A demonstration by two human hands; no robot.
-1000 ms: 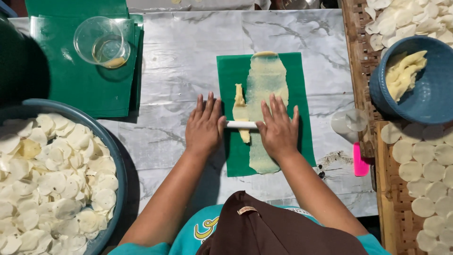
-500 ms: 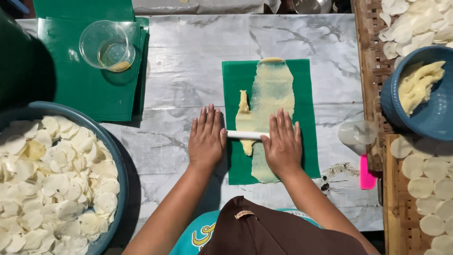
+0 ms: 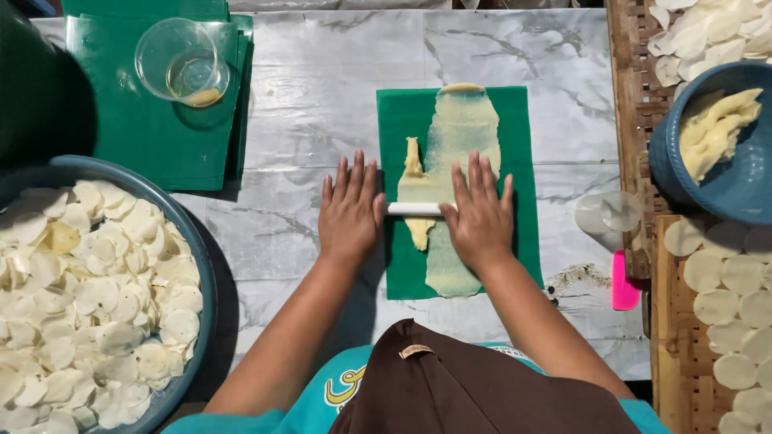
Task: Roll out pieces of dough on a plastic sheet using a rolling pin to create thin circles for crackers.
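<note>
Dough (image 3: 458, 145) lies rolled thin along a green mat (image 3: 523, 161) on the marble worktop (image 3: 322, 104). Left hand (image 3: 350, 213) and right hand (image 3: 480, 217) press flat, fingers spread, on a white rolling pin (image 3: 414, 209) across the dough.

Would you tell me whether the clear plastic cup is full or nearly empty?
Nearly empty: the clear plastic cup shows only a shallow yellowish pool at its bottom.

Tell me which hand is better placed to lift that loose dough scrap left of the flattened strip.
Left, probably. The left hand lies flat on the white roller beside the scrap, on its side. The right hand rests over the flattened strip and would have to cross.
</note>
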